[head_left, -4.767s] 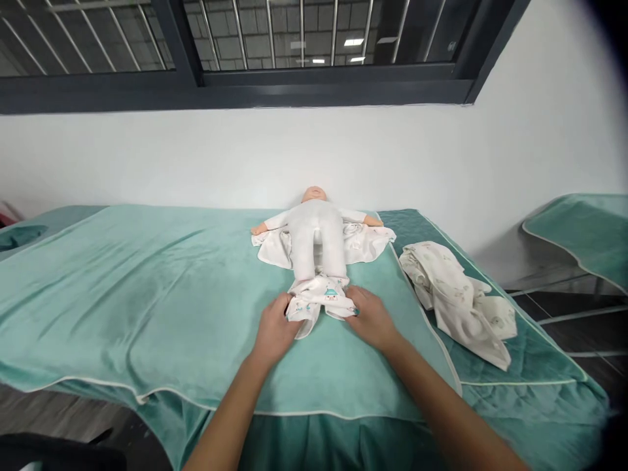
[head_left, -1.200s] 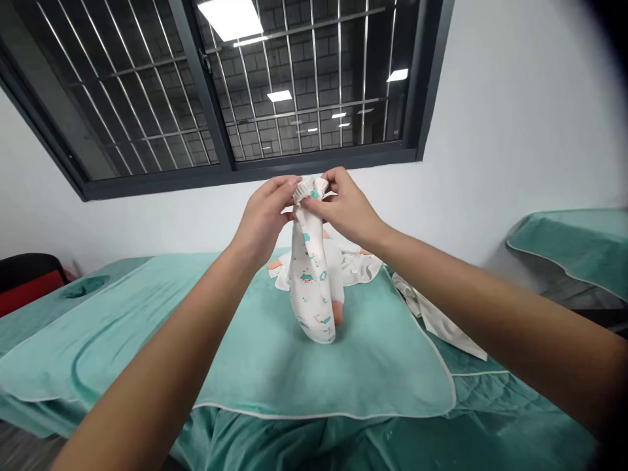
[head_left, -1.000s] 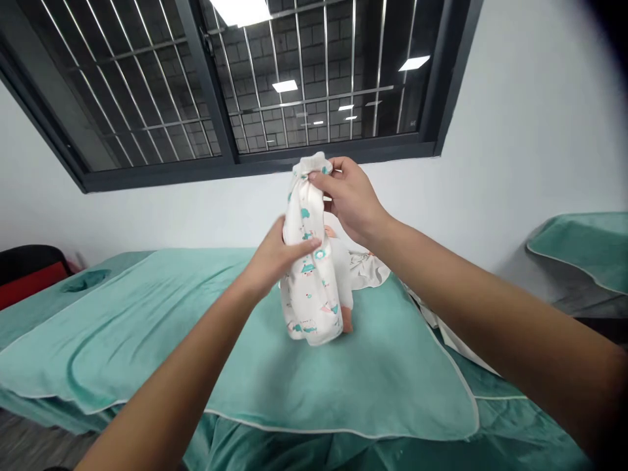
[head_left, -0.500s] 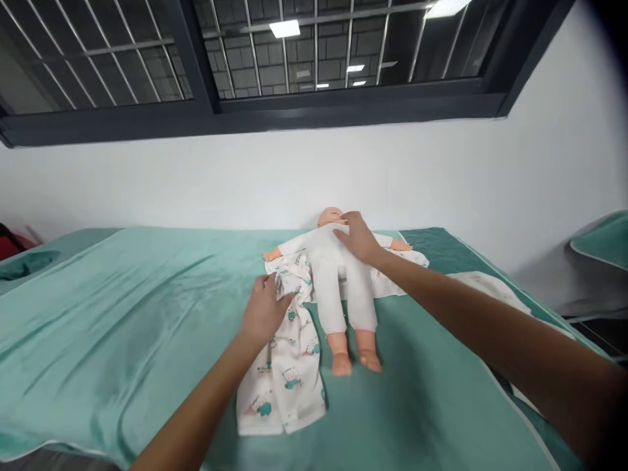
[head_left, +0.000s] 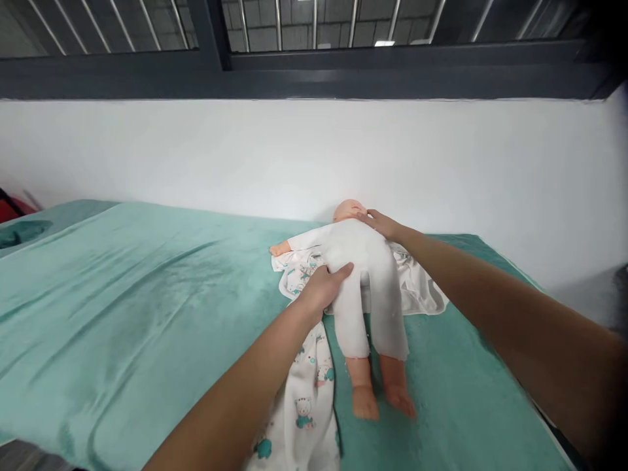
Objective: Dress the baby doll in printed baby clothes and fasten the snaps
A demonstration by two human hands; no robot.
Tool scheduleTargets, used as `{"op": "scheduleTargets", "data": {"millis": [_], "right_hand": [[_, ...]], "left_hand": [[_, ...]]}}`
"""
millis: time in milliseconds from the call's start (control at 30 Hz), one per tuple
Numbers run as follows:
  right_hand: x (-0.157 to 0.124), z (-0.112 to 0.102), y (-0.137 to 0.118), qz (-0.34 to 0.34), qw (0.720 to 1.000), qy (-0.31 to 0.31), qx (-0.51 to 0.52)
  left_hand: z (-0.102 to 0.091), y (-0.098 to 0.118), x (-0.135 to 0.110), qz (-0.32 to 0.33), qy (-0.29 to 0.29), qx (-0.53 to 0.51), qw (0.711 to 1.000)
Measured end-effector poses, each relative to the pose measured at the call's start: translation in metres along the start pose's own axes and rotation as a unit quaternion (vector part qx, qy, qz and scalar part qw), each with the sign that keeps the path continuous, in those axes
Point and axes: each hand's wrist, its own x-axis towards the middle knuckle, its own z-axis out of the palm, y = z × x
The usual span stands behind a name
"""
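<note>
A baby doll (head_left: 358,252) with a white cloth body lies face up on the bed, its head toward the wall and its bare feet toward me. My right hand (head_left: 383,226) holds it at the neck and shoulder, covering that side. At the doll's hip, my left hand (head_left: 324,286) grips with the thumb on top; the other fingers are mostly hidden. Spread under the doll is a white printed baby garment (head_left: 422,288). Printed baby trousers (head_left: 307,399) lie beside the doll's legs, partly behind my left forearm. The doll's arm on the right is hidden.
A green sheet (head_left: 161,294) covers the bed, with its front edge at lower left. Behind it rise a white wall (head_left: 196,157) and a dark window frame (head_left: 294,82) with metal bars. A red item (head_left: 10,208) sits at far left.
My left hand has moved from the printed clothing to the doll's hip. The right hand has shifted to the doll's neck and shoulder. The view has tilted down, and the doll appears nearer.
</note>
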Motion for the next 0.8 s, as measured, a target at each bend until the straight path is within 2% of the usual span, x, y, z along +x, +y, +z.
{"op": "scheduleTargets", "data": {"millis": [100,233,367,467,600,800], "right_hand": [[-0.007,-0.005,-0.007,-0.003,1.0,-0.002,0.003],[-0.027,-0.02,-0.022,-0.023,1.0,0.004,0.009],[-0.046,-0.027,-0.043,-0.032,0.999,0.013,0.016],[-0.052,-0.021,-0.065,-0.04,0.999,0.018,0.019],[-0.047,0.007,-0.104,-0.067,0.997,0.007,0.025],[-0.024,0.082,-0.17,-0.142,0.988,-0.026,0.059]], "left_hand": [[0.002,0.004,-0.003,-0.03,-0.012,-0.075,0.997],[-0.007,0.018,-0.016,0.013,0.001,-0.085,0.996],[-0.032,0.037,-0.031,0.027,0.001,-0.077,0.997],[-0.059,0.049,-0.043,0.031,-0.009,-0.078,0.996],[-0.101,0.05,-0.064,0.044,0.007,-0.068,0.997],[-0.176,0.033,-0.074,0.038,0.112,-0.007,0.993]]}}
